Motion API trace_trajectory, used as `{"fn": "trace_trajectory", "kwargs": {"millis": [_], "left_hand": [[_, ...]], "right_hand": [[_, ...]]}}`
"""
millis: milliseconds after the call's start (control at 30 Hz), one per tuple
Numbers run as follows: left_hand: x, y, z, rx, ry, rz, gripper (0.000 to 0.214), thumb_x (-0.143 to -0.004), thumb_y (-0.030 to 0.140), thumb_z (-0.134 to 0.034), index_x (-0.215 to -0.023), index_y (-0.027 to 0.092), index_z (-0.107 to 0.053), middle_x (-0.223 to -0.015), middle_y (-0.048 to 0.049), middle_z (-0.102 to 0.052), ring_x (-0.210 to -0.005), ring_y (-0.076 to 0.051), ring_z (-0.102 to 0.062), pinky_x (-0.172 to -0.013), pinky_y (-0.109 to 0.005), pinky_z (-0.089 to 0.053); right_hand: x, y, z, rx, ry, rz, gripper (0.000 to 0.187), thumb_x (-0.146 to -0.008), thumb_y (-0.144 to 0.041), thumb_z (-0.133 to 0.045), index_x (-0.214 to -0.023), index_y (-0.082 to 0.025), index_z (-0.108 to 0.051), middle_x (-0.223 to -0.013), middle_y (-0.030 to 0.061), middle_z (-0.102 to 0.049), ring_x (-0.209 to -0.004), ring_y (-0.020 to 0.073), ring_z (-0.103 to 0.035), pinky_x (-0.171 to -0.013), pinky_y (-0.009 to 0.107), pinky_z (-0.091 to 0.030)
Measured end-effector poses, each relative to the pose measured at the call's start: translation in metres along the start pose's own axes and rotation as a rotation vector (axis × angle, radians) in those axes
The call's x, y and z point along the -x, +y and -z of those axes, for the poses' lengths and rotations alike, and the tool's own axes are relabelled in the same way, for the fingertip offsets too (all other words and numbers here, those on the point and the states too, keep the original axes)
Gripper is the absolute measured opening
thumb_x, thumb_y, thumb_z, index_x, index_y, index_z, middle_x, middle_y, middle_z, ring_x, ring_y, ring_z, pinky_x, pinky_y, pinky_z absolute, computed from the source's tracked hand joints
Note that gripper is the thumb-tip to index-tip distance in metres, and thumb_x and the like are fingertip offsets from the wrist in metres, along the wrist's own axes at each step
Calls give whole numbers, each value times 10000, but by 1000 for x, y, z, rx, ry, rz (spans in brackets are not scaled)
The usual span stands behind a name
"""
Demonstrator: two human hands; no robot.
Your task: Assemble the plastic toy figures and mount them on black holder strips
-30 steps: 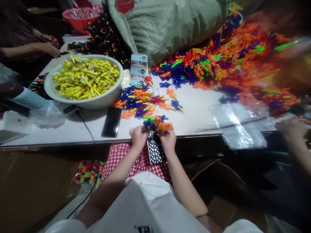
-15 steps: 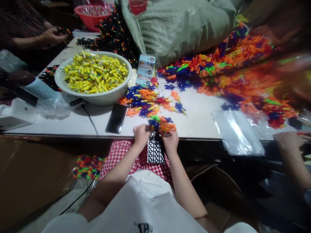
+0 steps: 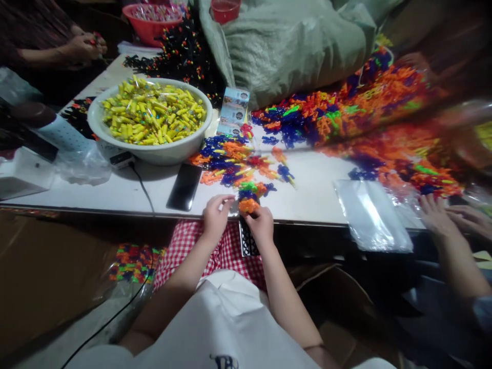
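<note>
My right hand [image 3: 262,225] is closed on an orange plastic piece [image 3: 249,206] at the table's front edge. Green and blue plastic pieces [image 3: 248,192] lie directly beyond it. Partly behind that hand, a card with a black-and-white pattern [image 3: 249,241] hangs below the edge over my lap; whether I grip it is unclear. My left hand [image 3: 216,218] is just to the left, thumb and forefinger apart, with nothing visible between them. Farther in lies a loose heap of blue, orange and red pieces with yellow sticks [image 3: 234,159].
A pale basin [image 3: 149,148] of yellow wrapped pieces stands left, with a black phone [image 3: 183,187] before it. Clear plastic bags [image 3: 374,215] overhang the edge at right, near another person's hands [image 3: 442,215]. Behind are a large sack [image 3: 292,46] and a colourful pile [image 3: 384,113].
My left hand has come away from the plastic pieces and moved slightly left. My right hand has shifted left, along with the orange piece. The hands of the person at right have moved toward the bags.
</note>
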State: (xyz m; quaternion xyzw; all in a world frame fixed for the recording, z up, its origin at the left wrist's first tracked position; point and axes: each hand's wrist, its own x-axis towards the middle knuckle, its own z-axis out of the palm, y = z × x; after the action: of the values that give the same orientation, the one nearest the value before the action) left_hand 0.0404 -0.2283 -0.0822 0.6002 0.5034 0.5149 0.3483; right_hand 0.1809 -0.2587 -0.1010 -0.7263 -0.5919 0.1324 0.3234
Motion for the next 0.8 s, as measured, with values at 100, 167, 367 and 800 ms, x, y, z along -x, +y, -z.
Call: {"fn": "trace_trajectory", "kwargs": {"millis": [100, 167, 367, 800], "left_hand": [[-5, 15, 3, 18, -62, -152, 149, -820, 275, -573, -891, 190, -672, -894, -44, -671, -848, -159, -589, -824, -308, -447], [-10, 20, 1, 17, -90, -195, 122, -805, 252, -596, -870, 189, -677, -869, -42, -670, -837, -160, -585, -809, -310, -448], [-14, 20, -7, 45, -94, -209, 79, -796, 210, -604, -817, 189, -677, -815, -31, -660, -815, -153, -583, -772, -295, -455], [-15, 12, -9, 13, -90, -240, 77, -799, 218, -602, -806, 194, -675, -791, -29, -650, -811, -162, -574, -765, -308, -442]], "right_hand": [[-3, -4, -4, 25, -3, -20, 193, -734, -353, -612, -672, -174, -651, -674, 54, -647, -673, 197, -510, -634, 292, -366], [-5, -5, -6, 46, 1, -38, 199, -730, -351, -612, -659, -168, -647, -669, 60, -645, -674, 203, -510, -627, 295, -365], [-5, -6, -8, 86, 11, -43, 197, -736, -341, -585, -664, -163, -628, -637, 64, -621, -649, 204, -494, -603, 294, -356], [-4, -1, -7, 81, 44, 67, 168, -765, -298, -560, -749, -157, -651, -747, 75, -590, -731, 209, -479, -684, 316, -384]]}}
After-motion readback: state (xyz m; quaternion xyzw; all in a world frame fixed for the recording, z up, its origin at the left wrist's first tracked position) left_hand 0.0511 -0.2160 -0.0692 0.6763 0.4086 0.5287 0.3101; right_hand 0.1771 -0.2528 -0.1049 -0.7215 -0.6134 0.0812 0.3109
